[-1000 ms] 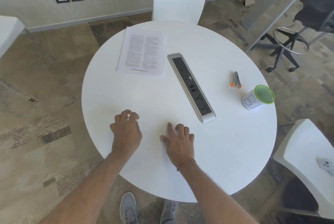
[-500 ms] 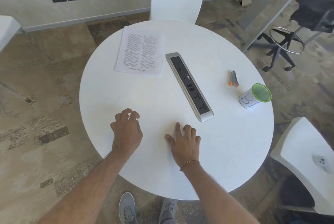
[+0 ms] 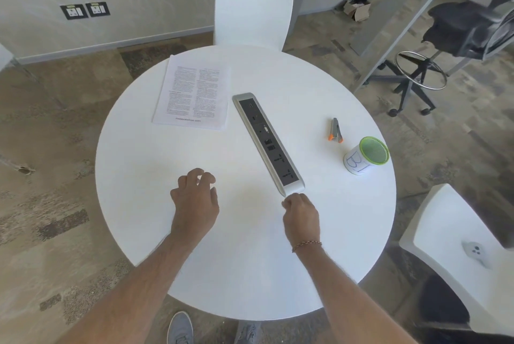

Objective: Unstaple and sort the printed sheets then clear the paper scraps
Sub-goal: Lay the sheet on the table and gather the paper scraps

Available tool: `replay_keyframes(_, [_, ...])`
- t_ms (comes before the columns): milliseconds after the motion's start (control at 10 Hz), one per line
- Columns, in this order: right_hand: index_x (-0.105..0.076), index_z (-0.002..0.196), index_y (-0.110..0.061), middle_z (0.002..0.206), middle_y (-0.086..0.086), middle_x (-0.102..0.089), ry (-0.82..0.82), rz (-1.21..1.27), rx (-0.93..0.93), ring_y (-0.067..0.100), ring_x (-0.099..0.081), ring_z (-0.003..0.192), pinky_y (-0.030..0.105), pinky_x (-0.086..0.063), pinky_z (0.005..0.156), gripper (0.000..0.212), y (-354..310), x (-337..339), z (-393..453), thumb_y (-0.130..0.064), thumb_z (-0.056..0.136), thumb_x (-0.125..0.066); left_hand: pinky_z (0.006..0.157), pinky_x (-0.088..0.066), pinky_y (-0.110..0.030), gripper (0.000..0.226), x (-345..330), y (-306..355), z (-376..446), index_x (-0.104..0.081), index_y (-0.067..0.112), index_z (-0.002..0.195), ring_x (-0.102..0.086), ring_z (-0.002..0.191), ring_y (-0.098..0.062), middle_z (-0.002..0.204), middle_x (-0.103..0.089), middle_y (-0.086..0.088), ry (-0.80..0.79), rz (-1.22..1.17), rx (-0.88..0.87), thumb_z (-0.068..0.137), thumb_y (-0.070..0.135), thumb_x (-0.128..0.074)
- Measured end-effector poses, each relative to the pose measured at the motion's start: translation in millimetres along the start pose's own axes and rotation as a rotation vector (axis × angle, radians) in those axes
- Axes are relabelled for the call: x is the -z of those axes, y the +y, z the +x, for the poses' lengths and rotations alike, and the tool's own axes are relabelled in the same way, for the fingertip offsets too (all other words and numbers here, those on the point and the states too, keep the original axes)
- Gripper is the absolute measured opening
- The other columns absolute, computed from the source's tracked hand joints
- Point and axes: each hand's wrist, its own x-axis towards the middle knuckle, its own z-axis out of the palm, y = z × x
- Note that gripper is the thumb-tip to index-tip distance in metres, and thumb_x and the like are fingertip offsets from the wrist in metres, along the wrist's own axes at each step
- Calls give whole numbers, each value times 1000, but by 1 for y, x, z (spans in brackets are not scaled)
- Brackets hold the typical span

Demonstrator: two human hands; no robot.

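A stack of printed sheets [image 3: 193, 95] lies flat at the far left of the round white table [image 3: 155, 165]. A small grey staple remover with orange tips [image 3: 334, 130] rests at the right, beside a green-rimmed cup [image 3: 365, 158] marked with blue letters. My left hand [image 3: 194, 202] hovers over the near middle of the table, fingers curled loosely and apart, holding nothing. My right hand [image 3: 301, 214] is just below the near end of the power strip, its fingers curled under; whether they pinch anything is hidden.
A long silver power strip [image 3: 267, 142] runs diagonally across the table centre. White chairs stand at the far side [image 3: 253, 7] and at the right [image 3: 456, 249]. A black office stool [image 3: 417, 76] stands on the floor beyond the right.
My right hand has slid right and forward to the near end of the power strip and curled its fingers from flat. My left hand has barely moved.
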Motion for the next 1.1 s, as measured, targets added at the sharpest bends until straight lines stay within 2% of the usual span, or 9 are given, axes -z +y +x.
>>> replay_keyframes(200, [-70, 92, -1, 99, 19, -67, 124, 11, -68, 40, -63, 88, 38, -44, 71, 17, 43, 69, 74, 5, 88, -55, 77, -38, -42, 20, 0, 33, 9, -65, 15, 104, -52, 103, -33, 121, -58, -6, 21, 15, -15, 86, 6, -65])
replay_keyframes(400, [-67, 96, 5, 100, 27, -65, 187, -167, -178, 44, -63, 88, 38, -43, 68, 18, 88, 134, 147, 1, 90, -51, 67, -39, -38, 22, 7, 51, 19, -68, 15, 97, -60, 94, -37, 116, -63, -9, 81, 82, -48, 78, 5, -74])
replay_keyframes(500, [-65, 101, 6, 97, 29, -65, 142, -225, -208, 45, -63, 86, 39, -45, 69, 21, 101, 146, 169, 2, 88, -49, 67, -41, -39, 21, 10, 56, 23, -69, 15, 97, -60, 94, -37, 117, -64, -10, 97, 122, -38, 78, 7, -75])
replay_keyframes(600, [-70, 109, -6, 99, 25, -68, 73, -296, -189, 43, -65, 88, 41, -52, 77, 31, 110, 150, 178, 1, 82, -56, 71, -43, -42, 17, 11, 62, 26, -69, 15, 99, -59, 97, -36, 118, -63, -8, 119, 126, -17, 83, 10, -70])
replay_keyframes(700, [-71, 96, -7, 84, 20, -66, 100, -280, -231, 36, -58, 73, 36, -50, 71, 24, 114, 151, 178, 0, 80, -55, 71, -43, -41, 16, 11, 68, 28, -67, 16, 101, -59, 94, -33, 110, -64, -4, 114, 121, -22, 86, 12, -65])
replay_keyframes(800, [-67, 88, -1, 83, 23, -64, 206, -262, -199, 33, -48, 68, 37, -42, 66, 16, 118, 147, 178, -4, 86, -51, 67, -38, -37, 18, 8, 76, 29, -68, 16, 101, -61, 91, -33, 104, -67, -2, 98, 139, -31, 84, 12, -71])
replay_keyframes(900, [-67, 92, -3, 89, 22, -62, 251, -187, -173, 37, -53, 70, 39, -43, 64, 18, 114, 144, 175, -1, 81, -54, 70, -38, -38, 18, 4, 86, 29, -68, 15, 102, -60, 94, -33, 104, -68, -2, 87, 127, -36, 84, 12, -70])
replay_keyframes(1000, [-65, 89, -3, 90, 18, -62, 306, -111, -86, 37, -54, 72, 35, -36, 58, 16, 99, 143, 164, -12, 85, -53, 72, -39, -39, 17, -1, 93, 24, -68, 15, 103, -59, 97, -33, 105, -67, -1, 67, 112, -34, 86, 13, -68])
replay_keyframes(1100, [-66, 102, -12, 101, 10, -63, 318, -35, 24, 36, -59, 81, 33, -38, 54, 19, 79, 122, 143, -5, 88, -56, 74, -39, -39, 18, -12, 95, 20, -67, 16, 106, -58, 101, -32, 109, -67, 1, 32, 103, -51, 88, 16, -66])
